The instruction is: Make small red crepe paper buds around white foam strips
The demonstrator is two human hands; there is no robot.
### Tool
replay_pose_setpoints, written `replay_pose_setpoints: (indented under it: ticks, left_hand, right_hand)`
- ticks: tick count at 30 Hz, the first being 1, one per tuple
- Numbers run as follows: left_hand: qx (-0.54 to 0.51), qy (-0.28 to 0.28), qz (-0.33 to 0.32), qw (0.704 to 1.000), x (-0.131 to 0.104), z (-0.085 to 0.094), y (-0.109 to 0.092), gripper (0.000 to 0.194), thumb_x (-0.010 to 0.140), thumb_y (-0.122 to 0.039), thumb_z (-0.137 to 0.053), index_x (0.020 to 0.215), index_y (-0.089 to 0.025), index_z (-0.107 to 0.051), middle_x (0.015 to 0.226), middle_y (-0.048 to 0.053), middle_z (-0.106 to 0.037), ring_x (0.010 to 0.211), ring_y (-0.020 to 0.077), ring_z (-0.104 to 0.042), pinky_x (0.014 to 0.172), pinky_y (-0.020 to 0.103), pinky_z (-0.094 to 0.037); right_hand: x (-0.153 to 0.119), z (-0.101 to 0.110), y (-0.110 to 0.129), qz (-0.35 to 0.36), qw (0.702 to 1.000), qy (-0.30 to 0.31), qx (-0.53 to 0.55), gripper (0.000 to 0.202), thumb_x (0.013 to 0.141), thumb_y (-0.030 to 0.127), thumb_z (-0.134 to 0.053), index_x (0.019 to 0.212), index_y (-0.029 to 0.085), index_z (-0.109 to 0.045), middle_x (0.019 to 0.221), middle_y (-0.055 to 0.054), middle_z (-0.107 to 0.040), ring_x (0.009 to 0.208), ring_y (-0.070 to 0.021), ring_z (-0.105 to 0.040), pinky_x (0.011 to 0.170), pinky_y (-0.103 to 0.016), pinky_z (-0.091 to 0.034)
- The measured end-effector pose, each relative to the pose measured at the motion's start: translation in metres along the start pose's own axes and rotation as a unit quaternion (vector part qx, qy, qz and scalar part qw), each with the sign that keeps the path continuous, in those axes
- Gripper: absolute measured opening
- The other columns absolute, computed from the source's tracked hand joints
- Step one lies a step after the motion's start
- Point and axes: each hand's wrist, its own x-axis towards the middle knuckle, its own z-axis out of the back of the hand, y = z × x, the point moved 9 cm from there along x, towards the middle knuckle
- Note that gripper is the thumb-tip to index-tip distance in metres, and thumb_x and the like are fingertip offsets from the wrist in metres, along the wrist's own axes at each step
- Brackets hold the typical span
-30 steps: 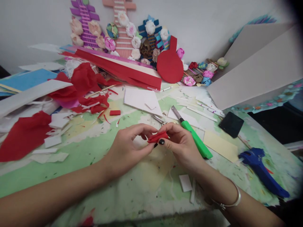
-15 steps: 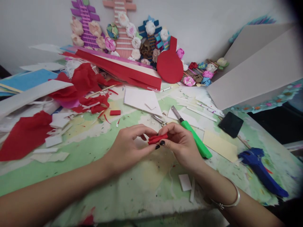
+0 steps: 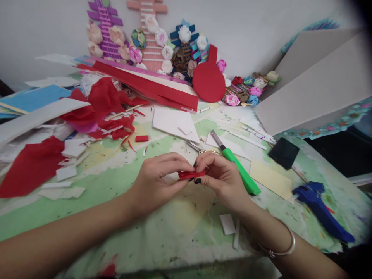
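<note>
A small folded red piece (image 3: 186, 175) is pinched between my two hands above the middle of the table. My left hand (image 3: 159, 176) grips its left part between thumb and fingers. On the other side, my right hand (image 3: 219, 176) has thumb and fingers closed on its right end. Just behind the hands lie scissors (image 3: 194, 146), partly hidden by the fingers. The green utility knife (image 3: 240, 166) rests right beside my right hand, blade pointing away. A small red block (image 3: 142, 138) sits on the table behind my left hand.
Red crepe paper (image 3: 106, 99) and white scraps pile up at left. Behind stand flower-decorated pieces and a red guitar-like shape (image 3: 208, 82). A blue glue gun (image 3: 322, 211), a black square (image 3: 283, 153) and a large grey board (image 3: 314, 81) are on the right.
The fingers of my left hand have closed further over the red piece, covering more of it. The red piece has tilted slightly and shifted a little left. Other objects stay in place.
</note>
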Motion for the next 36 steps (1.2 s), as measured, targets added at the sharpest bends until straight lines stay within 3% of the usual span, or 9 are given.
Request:
replay_pose_setpoints:
  ticks: [3, 17, 25, 27, 30, 33, 36]
  left_hand:
    - [0.013, -0.005, -0.006, 1.000, 0.000, 0.003, -0.002, 0.011, 0.077, -0.009, -0.066, 0.082, -0.017, -0.072, 0.080, 0.005, -0.072, 0.071, 0.0122, -0.067, 0.066, 0.020, -0.052]
    - [-0.015, 0.001, 0.106, 0.994, 0.002, 0.007, 0.010, 0.006, 0.074, -0.020, -0.070, 0.071, -0.025, -0.072, 0.071, 0.001, -0.072, 0.064, 0.0159, -0.065, 0.060, 0.027, -0.052]
    - [-0.054, -0.015, 0.219, 0.974, -0.003, 0.007, 0.034, 0.010, 0.072, -0.024, -0.074, 0.078, -0.019, -0.070, 0.071, 0.000, -0.072, 0.067, 0.0160, -0.066, 0.063, 0.025, -0.052]
    - [-0.037, -0.015, 0.206, 0.978, -0.002, 0.007, 0.034, 0.021, 0.072, -0.023, -0.074, 0.092, -0.019, -0.069, 0.073, 0.001, -0.072, 0.068, 0.0159, -0.066, 0.066, 0.026, -0.052]
    - [-0.003, 0.015, 0.125, 0.992, 0.002, 0.003, 0.024, 0.032, 0.077, -0.018, -0.069, 0.109, -0.023, -0.068, 0.085, 0.003, -0.073, 0.077, 0.0159, -0.066, 0.074, 0.027, -0.052]
    - [-0.002, 0.049, 0.040, 0.998, 0.002, -0.003, 0.015, 0.026, 0.083, -0.015, -0.061, 0.104, -0.026, -0.072, 0.096, 0.005, -0.070, 0.085, 0.0152, -0.065, 0.076, 0.025, -0.051]
    - [0.004, 0.063, 0.024, 0.998, 0.001, -0.006, 0.016, 0.020, 0.084, -0.017, -0.060, 0.093, -0.026, -0.076, 0.096, 0.006, -0.068, 0.081, 0.0141, -0.064, 0.071, 0.024, -0.051]
  right_hand:
    - [-0.001, 0.001, 0.002, 0.006, 1.000, -0.017, -0.018, 0.009, 0.076, 0.015, -0.073, 0.079, 0.020, -0.066, 0.080, -0.001, -0.058, 0.080, -0.0152, -0.055, 0.074, -0.030, -0.043]
    - [-0.004, 0.002, 0.010, 0.032, 0.995, -0.025, -0.092, 0.007, 0.079, 0.018, -0.070, 0.084, 0.021, -0.066, 0.081, -0.002, -0.060, 0.078, -0.0159, -0.055, 0.074, -0.032, -0.044]
    - [-0.006, 0.009, -0.003, -0.040, 0.994, -0.057, -0.087, 0.010, 0.079, 0.024, -0.070, 0.088, 0.021, -0.067, 0.084, -0.003, -0.065, 0.078, -0.0155, -0.060, 0.073, -0.030, -0.049]
    - [-0.005, 0.009, -0.005, -0.051, 0.993, -0.061, -0.084, 0.010, 0.078, 0.024, -0.069, 0.088, 0.021, -0.067, 0.084, -0.002, -0.065, 0.078, -0.0153, -0.061, 0.073, -0.030, -0.050]
    - [-0.004, 0.008, -0.006, -0.058, 0.994, -0.058, -0.074, 0.010, 0.077, 0.022, -0.069, 0.087, 0.020, -0.068, 0.085, -0.003, -0.066, 0.080, -0.0158, -0.062, 0.076, -0.031, -0.051]
    - [-0.005, 0.004, -0.013, -0.098, 0.993, -0.037, -0.048, 0.012, 0.074, 0.018, -0.068, 0.086, 0.019, -0.068, 0.083, -0.003, -0.067, 0.080, -0.0158, -0.063, 0.076, -0.031, -0.051]
    - [-0.006, 0.001, -0.022, -0.149, 0.989, -0.025, -0.010, 0.012, 0.070, 0.017, -0.070, 0.082, 0.018, -0.068, 0.079, -0.002, -0.067, 0.073, -0.0141, -0.062, 0.070, -0.028, -0.051]
